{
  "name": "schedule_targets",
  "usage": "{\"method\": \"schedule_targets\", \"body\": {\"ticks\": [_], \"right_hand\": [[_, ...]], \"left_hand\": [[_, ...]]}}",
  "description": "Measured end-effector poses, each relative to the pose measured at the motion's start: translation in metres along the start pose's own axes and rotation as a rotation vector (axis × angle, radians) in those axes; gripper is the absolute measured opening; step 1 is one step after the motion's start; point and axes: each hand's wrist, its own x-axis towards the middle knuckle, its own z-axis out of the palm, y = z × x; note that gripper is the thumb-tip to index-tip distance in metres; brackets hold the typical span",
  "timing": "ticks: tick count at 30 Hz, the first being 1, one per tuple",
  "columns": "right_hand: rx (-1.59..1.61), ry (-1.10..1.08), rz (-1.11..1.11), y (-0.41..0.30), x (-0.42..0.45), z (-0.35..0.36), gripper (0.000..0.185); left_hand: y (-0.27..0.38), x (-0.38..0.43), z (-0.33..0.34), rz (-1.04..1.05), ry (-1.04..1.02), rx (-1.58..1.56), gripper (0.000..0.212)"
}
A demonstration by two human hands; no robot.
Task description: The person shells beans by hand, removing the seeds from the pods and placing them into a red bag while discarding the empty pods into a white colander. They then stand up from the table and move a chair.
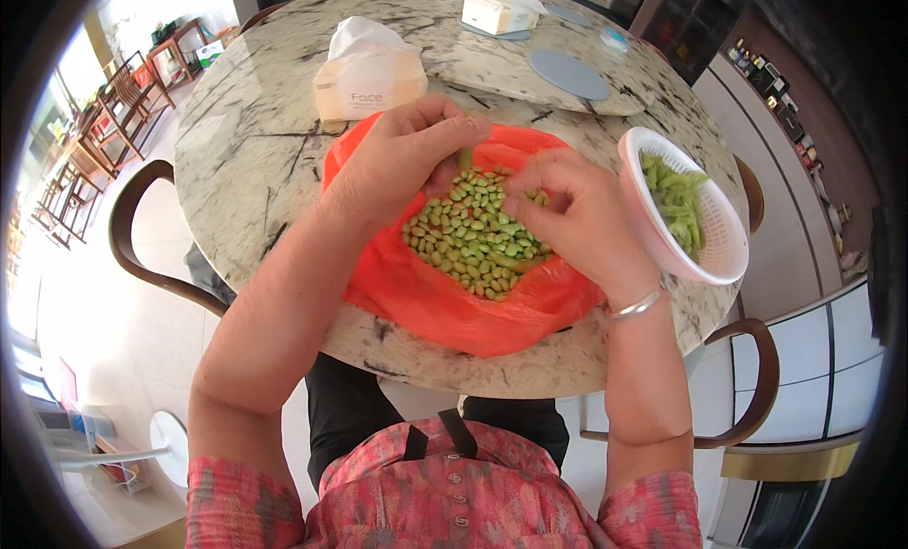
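Note:
An open red plastic bag point(461, 329) lies before me, its middle covered with shelled green soybeans point(468, 237). Over its far side, my left hand point(415, 141) is closed around a green soybean pod point(465, 158), and only a short piece of the pod shows below the fingers. My right hand point(578, 205), slightly blurred and with a silver bangle at the wrist, hovers at the right of the beans with its fingers curled inward. Whether anything is between those fingertips is hidden. A longer green pod point(514, 262) rests among the beans near the bag's right side.
To the right, a pink-and-white plastic colander point(734, 254) holds several edamame pods point(674, 201). A tissue pack point(372, 88) stands beyond the bag on the round marble-patterned table point(234, 159). Farther back are a second tissue pack point(500, 13) and a grey round mat point(569, 74).

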Motion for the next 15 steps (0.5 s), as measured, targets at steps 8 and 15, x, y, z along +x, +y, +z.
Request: {"method": "schedule_targets", "body": {"ticks": [8, 15], "right_hand": [[-0.255, -0.429, 0.016, -0.004, -0.011, -0.011, 0.025], [0.507, -0.114, 0.338, 0.008, 0.002, -0.001, 0.021]], "left_hand": [[-0.005, 0.008, -0.014, -0.224, -0.11, -0.389, 0.013], [-0.001, 0.006, -0.003, -0.255, 0.005, -0.283, 0.01]]}}
